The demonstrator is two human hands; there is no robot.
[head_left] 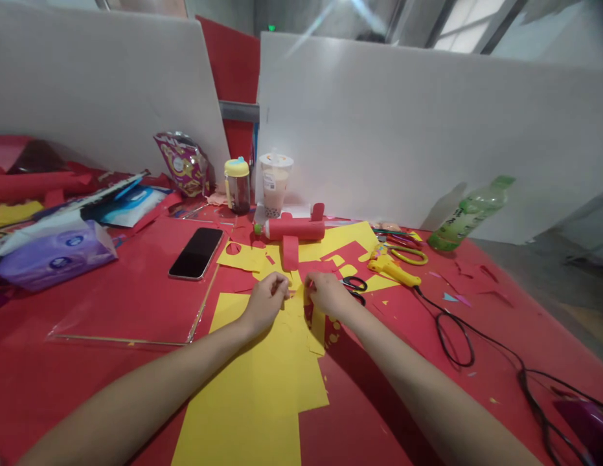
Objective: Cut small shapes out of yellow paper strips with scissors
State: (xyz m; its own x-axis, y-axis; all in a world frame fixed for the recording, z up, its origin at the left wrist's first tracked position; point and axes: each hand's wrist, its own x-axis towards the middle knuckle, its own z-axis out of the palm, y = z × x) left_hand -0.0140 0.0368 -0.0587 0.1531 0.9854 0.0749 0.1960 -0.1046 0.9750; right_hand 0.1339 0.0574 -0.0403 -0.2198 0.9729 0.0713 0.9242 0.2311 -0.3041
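My left hand (268, 301) hovers over the yellow paper sheets (252, 375), its fingers curled together. Just to its right, my right hand (328, 294) is bent downward with fingertips pinched. A narrow yellow paper strip (317, 331) shows below the right hand. Whatever lies between the fingertips of either hand is too small or hidden to name. Beyond the hands lies a red paper tube (295, 230) with red strips attached and a green tip at its left end. Black-handled scissors (355, 283) rest beside my right hand, partly covered by it.
A phone (196, 253) lies left, near a clear plastic sleeve (136, 310). Right are a yellow glue gun (394, 268) with a black cord, yellow-handled scissors (409, 255) and a green bottle (471, 213). Behind stand a drink cup (274, 184) and a yellow-lidded bottle (238, 186). White boards close the back.
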